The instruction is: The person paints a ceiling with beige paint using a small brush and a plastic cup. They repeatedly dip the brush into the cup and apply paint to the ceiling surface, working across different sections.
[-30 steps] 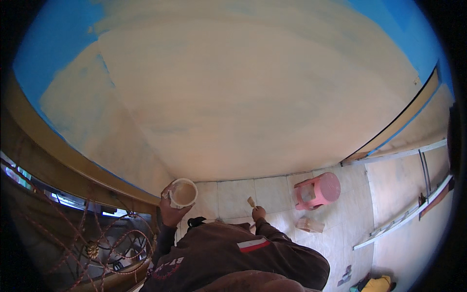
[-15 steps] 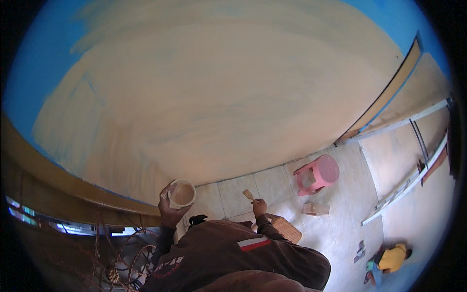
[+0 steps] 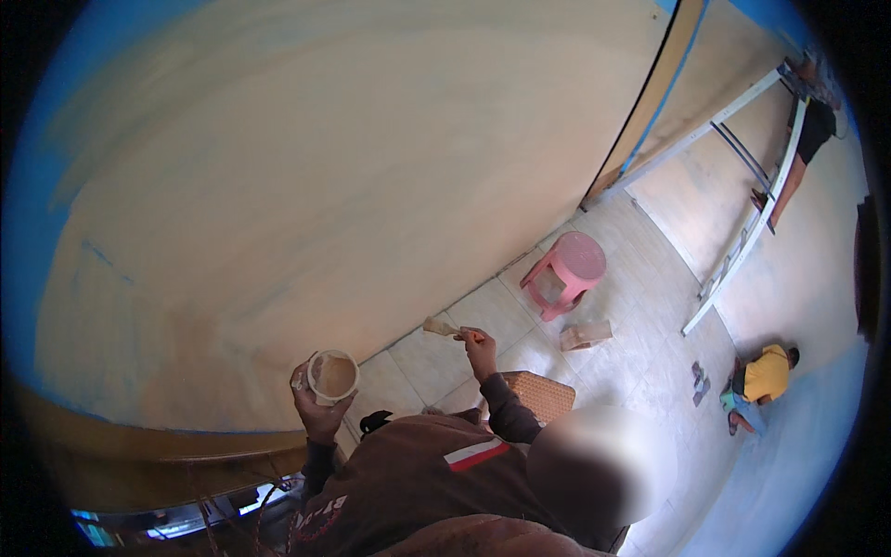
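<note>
My left hand is closed round a round white tub of beige paint, its open top facing up near the wall's foot. Pinched in my right hand is the handle of a paintbrush, with its flat, paint-coated bristles pointing left. The brush is apart from the tub and seems clear of the wall, held over the floor tiles in this view. In front of me the wall is coated in streaky beige, with blue showing at its left and top edges.
A pink plastic stool and a small box stand on the tiled floor. Beside my right arm is a brown woven seat. Rightward, one person stands on a ladder; another in yellow is low by the wall. A blurred patch hides part of the lower right.
The view has turned rightward, bringing the person on the ladder into sight. My right hand has lifted the brush forward and left, its bristles swinging leftward. The tub stays in my left hand.
</note>
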### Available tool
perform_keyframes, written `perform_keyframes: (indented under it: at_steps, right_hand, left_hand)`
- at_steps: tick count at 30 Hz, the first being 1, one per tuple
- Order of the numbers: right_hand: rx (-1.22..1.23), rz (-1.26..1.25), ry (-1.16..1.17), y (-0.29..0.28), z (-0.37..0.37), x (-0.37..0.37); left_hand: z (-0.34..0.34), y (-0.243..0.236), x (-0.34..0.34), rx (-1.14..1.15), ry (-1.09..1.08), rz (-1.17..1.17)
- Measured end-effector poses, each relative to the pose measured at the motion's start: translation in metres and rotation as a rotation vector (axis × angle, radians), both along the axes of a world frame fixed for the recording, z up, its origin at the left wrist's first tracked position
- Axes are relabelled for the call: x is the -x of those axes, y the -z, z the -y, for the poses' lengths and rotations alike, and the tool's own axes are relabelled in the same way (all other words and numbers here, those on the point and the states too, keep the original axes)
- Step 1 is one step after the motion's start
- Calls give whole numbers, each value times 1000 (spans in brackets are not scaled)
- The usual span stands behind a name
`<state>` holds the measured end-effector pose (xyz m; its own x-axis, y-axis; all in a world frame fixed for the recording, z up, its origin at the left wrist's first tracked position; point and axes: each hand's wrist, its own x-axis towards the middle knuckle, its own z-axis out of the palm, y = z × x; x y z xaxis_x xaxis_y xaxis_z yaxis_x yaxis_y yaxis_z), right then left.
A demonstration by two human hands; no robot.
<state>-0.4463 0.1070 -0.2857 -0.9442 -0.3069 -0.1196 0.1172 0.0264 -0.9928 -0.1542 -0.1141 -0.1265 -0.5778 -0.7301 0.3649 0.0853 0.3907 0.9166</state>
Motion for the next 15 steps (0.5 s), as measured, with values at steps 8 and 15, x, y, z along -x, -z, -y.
perform_keyframes:
  at_steps: [8,15]
  right_hand:
    - [60,48,77,-30,-8,5]
    - [135,100,108,-67,-8,3]
  left_hand:
    - [0,1,13,-26,58,21]
    - [-6,-13,22,-16,79,32]
